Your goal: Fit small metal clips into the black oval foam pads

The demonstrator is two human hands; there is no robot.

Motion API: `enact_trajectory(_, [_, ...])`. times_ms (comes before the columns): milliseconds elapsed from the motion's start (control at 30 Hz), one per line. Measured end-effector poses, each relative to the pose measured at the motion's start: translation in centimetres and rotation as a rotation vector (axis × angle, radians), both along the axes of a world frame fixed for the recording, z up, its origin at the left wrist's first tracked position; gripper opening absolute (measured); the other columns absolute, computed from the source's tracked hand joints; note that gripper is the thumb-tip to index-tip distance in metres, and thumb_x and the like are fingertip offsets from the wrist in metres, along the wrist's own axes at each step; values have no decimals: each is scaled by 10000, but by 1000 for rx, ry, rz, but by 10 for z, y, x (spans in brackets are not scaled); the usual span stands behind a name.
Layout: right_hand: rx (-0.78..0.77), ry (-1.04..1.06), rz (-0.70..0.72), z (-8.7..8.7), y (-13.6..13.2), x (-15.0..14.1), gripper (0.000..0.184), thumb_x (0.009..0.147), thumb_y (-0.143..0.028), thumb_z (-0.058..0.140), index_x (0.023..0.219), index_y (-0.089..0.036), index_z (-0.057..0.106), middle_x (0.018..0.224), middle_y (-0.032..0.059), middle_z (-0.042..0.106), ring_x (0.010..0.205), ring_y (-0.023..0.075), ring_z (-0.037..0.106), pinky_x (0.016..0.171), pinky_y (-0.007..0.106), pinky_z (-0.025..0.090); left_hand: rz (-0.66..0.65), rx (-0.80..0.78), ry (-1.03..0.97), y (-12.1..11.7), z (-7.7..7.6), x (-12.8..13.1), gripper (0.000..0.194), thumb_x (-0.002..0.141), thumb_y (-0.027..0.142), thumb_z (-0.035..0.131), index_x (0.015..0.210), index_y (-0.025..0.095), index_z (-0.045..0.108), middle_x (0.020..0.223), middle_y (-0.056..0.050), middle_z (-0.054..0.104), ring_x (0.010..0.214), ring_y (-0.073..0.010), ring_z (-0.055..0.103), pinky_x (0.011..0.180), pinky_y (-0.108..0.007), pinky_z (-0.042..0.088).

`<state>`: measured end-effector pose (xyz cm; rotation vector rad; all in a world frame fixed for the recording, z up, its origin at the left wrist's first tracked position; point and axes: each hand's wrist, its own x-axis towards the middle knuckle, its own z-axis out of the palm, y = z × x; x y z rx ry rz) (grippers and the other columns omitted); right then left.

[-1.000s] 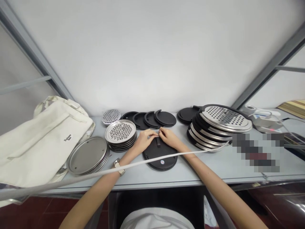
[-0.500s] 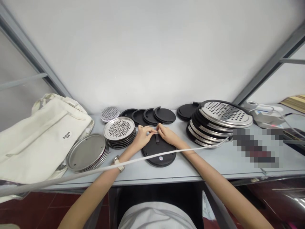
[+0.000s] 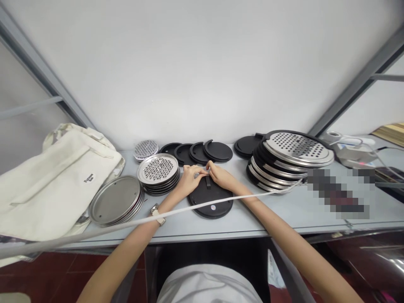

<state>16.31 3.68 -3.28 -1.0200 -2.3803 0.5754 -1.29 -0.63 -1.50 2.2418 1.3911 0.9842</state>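
A round black disc [image 3: 202,202] lies flat on the table, with a small pale round sticker [image 3: 213,207] close to its near edge. A short black strap [image 3: 208,182] stands out on its upper part. At the far end of this strap my left hand [image 3: 191,176] pinches with thumb and forefinger, coming from the left. My right hand [image 3: 221,174] meets it from the other side, its fingers also pressed together. Whatever small part sits between the fingertips is hidden. A watch is on the left wrist.
Stacked round grater plates [image 3: 158,170] and plain metal discs [image 3: 116,200] stand left, beside a cream bag [image 3: 63,181]. Black notched discs [image 3: 218,151] line the wall. A tall stack of grater lids [image 3: 296,147] rises at right. A white cable [image 3: 189,207] crosses in front.
The view has shifted very slightly. Both hands stay at the strap's far end, with only a small change in the right fingers.
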Motion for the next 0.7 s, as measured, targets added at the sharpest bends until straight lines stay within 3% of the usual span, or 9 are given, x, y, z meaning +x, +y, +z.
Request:
enact_trajectory(367, [4, -46, -1, 0, 1, -1, 218, 891, -152, 304, 1078, -173, 414, 747, 34, 585, 629, 166, 526, 625, 253, 386, -38, 15, -77, 3, -2, -2, 132, 850, 156, 583, 822, 219, 696, 906, 9, 719, 912, -160, 630, 929, -332, 371])
enact_trajectory(700, [14, -29, 2, 1, -1, 0, 209, 916, -184, 258, 1060, -185, 409, 917, 89, 610, 790, 191, 572, 718, 285, 415, -23, 27, -65, 0, 2, -3, 113, 842, 132, 595, 802, 202, 674, 932, 3, 711, 932, -167, 618, 919, -346, 355])
